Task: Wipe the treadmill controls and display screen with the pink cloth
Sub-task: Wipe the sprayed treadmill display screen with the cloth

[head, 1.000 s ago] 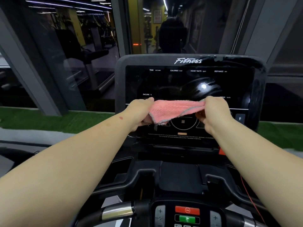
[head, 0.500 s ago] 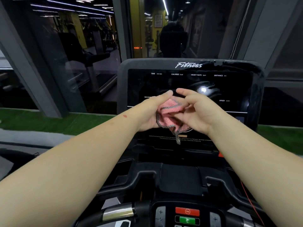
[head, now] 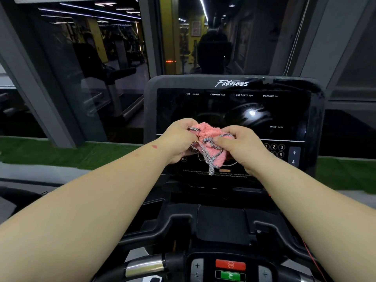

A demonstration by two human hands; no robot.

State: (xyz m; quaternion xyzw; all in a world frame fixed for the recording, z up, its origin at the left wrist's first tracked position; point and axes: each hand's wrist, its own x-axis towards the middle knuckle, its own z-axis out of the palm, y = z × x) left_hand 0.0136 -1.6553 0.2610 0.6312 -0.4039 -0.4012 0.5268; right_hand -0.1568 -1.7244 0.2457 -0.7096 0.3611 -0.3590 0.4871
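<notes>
Both hands, left hand (head: 179, 139) & right hand (head: 242, 145), grip bunched pink cloth (head: 209, 143) before display screen (head: 234, 112).

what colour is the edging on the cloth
Grey-and-white striped edging on the pink cloth, seen in the head view.

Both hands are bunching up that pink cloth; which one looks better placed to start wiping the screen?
Probably the right hand: it grips the pink cloth beside the number keys, under most of the display screen. The left hand grips it too, near the screen's left edge.
</notes>
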